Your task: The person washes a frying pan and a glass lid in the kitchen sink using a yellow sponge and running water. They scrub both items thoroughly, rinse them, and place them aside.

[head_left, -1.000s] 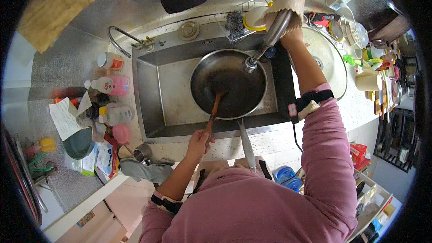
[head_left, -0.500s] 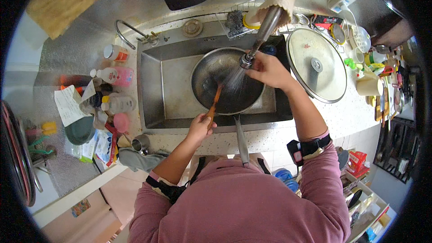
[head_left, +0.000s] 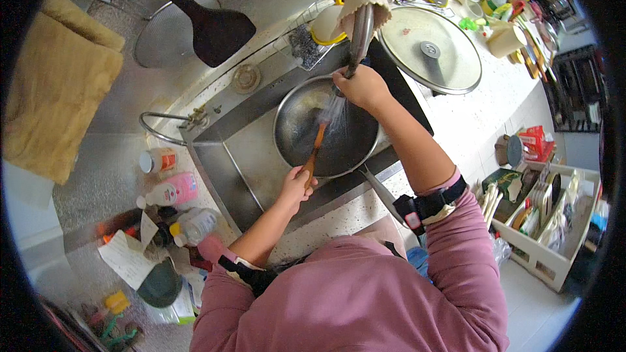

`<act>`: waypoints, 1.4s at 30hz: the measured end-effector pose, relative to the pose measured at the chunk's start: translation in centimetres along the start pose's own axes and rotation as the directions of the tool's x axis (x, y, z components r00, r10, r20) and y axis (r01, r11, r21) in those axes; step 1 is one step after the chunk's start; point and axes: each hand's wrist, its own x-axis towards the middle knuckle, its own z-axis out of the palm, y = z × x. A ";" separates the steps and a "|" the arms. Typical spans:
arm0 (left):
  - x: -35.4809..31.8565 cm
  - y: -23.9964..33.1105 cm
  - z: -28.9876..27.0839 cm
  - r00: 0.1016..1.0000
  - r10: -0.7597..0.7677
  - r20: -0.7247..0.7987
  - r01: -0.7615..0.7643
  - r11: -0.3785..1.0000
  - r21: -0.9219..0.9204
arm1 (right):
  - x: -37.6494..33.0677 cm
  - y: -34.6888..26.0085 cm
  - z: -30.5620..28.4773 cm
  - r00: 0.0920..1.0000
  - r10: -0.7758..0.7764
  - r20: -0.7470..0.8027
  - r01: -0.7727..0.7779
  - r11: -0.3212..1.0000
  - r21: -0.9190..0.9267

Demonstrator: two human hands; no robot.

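Note:
A dark wok (head_left: 355, 137) rests in the steel sink (head_left: 261, 150), its long grey handle (head_left: 378, 186) reaching over the front edge toward me. My left hand (head_left: 298, 187) is closed round the wooden handle of a pan brush (head_left: 316, 150). The brush's head is blurred under the water, inside the wok. My right hand (head_left: 362, 85) grips the end of a metal pull-down faucet (head_left: 360, 36), which hangs out of a beige cloth wrap. A spray of water (head_left: 334, 109) falls from it into the wok, next to the brush head.
A big glass lid (head_left: 424, 55) lies on the counter right of the sink. Several bottles, such as a pink one (head_left: 171, 190), line the left side. A black spatula (head_left: 222, 29) hangs at the back near a tan cloth (head_left: 59, 98). A small curved tap (head_left: 163, 124) stands at the sink's left corner.
The whole view has rotated, so the sink looks slanted. My right hand and the faucet end have shifted a little toward the wok's far side, still spraying. The brush stays in the wok.

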 end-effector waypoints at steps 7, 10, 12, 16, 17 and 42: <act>-1.1 1.1 -2.4 1.000 0.016 -0.018 -0.015 1.000 0.015 | -0.8 -1.3 0.9 0.962 0.069 -0.263 -0.063 0.997 0.033; -2.1 1.4 -2.9 0.998 0.039 -0.050 -0.040 0.999 -0.017 | -0.5 -1.3 1.6 0.958 0.036 -0.284 0.012 0.986 0.167; -3.1 1.3 -3.4 0.996 0.047 -0.069 -0.050 0.998 -0.049 | -0.3 -1.2 2.0 0.968 -0.039 -0.247 0.111 0.952 0.286; -5.2 0.7 -4.8 0.995 0.069 -0.078 -0.076 0.992 -0.104 | -0.2 -0.6 1.1 0.978 -0.174 0.113 0.103 0.880 0.463; -5.5 0.6 -5.2 0.994 0.063 -0.085 -0.072 0.992 -0.108 | -0.2 -0.4 0.4 0.953 -0.228 0.200 0.124 0.895 0.428; -3.0 -0.2 -2.1 1.000 0.004 -0.027 -0.005 0.998 -0.058 | -0.6 -1.3 -1.8 0.957 -0.060 0.283 0.015 0.988 0.157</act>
